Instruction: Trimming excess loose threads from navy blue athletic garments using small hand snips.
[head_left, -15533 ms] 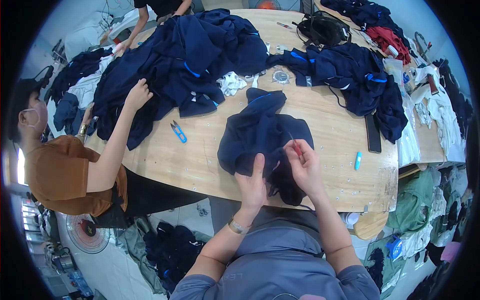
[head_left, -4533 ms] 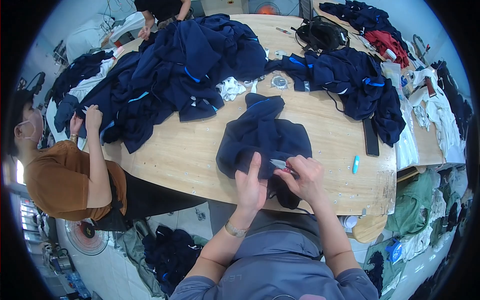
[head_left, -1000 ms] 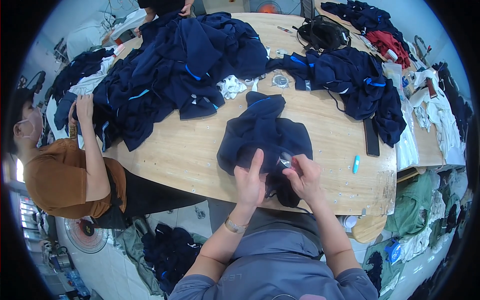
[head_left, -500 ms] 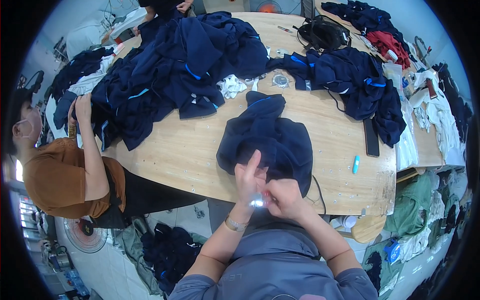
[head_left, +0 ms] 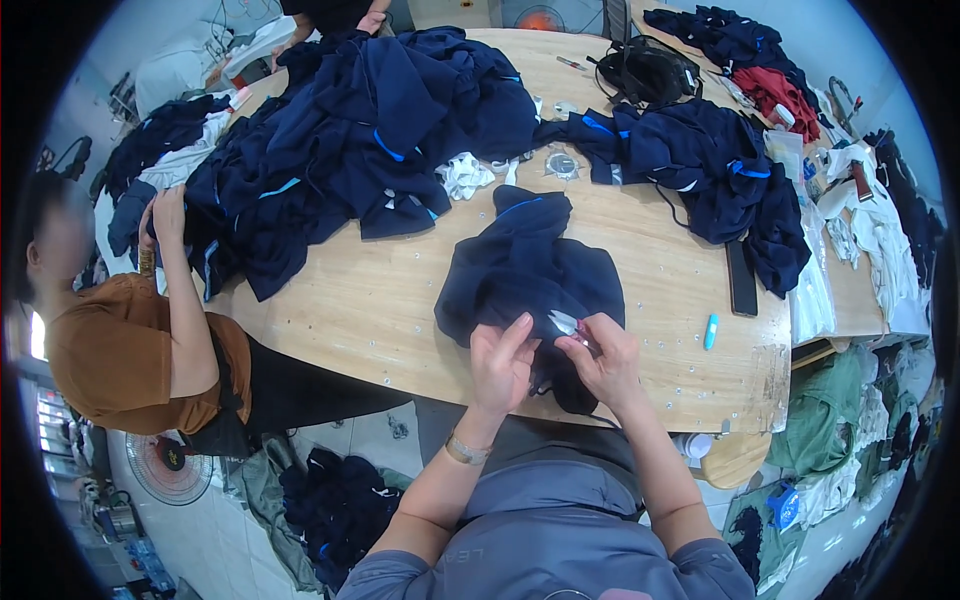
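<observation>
A dark navy garment (head_left: 530, 265) with a blue trim lies bunched on the table in front of me, its near end hanging over the front edge. My right hand (head_left: 605, 365) grips small thread snips (head_left: 564, 322) with silver blades and a pinkish handle, held above the garment. To the left of the snips, my left hand (head_left: 503, 365) rests against the garment's near part, palm turned inward and fingers apart. Whether a thread lies at its fingertips is too small to tell.
Navy garments (head_left: 350, 130) are heaped at the far left, more (head_left: 690, 160) at the right. A phone (head_left: 742, 278) and a turquoise marker-like stick (head_left: 711, 331) lie on the table (head_left: 380, 300). A black bag (head_left: 648, 68) sits behind. A co-worker (head_left: 130, 350) stands at the left.
My hands have moved apart and forward over the garment. The snips' blades now show, pointing away. The garment's near part has shifted down over the table edge.
</observation>
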`<state>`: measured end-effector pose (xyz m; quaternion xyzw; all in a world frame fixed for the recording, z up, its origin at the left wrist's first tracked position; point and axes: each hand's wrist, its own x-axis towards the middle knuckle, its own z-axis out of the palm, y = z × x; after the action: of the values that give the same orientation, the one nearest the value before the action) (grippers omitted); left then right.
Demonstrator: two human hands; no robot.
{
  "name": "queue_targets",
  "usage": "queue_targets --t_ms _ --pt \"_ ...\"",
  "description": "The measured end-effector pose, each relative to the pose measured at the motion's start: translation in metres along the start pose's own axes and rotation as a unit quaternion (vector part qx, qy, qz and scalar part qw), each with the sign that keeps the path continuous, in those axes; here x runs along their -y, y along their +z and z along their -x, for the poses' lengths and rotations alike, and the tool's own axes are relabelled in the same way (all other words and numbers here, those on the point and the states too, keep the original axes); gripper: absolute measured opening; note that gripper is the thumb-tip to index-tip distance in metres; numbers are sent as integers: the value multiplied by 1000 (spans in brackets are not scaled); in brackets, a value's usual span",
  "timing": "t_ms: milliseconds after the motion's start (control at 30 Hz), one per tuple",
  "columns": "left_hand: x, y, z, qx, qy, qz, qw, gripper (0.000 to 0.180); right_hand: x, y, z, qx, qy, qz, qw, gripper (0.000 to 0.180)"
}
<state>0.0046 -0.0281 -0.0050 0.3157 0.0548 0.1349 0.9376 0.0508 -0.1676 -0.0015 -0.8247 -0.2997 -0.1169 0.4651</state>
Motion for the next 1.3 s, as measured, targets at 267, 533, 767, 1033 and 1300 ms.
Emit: queue_targets --t_ms 267,533,767,1033,1300 --pt "2 4 5 9 6 -28 1000 13 -5 -1 -1 9 -42 37 998 29" --pt "7 -9 5 24 29 -64 997 20 2 -3 -1 -20 95 -119 988 25" --pt "6 -5 7 32 47 -172 983 24 15 -1 -17 44 -3 -124 991 31" --pt "6 -5 7 32 46 -170 984 18 12 2 -11 45 -91 -58 993 31" --pt "-1 -11 -2 13 -19 -51 998 22 23 -5 6 48 120 -232 964 13"
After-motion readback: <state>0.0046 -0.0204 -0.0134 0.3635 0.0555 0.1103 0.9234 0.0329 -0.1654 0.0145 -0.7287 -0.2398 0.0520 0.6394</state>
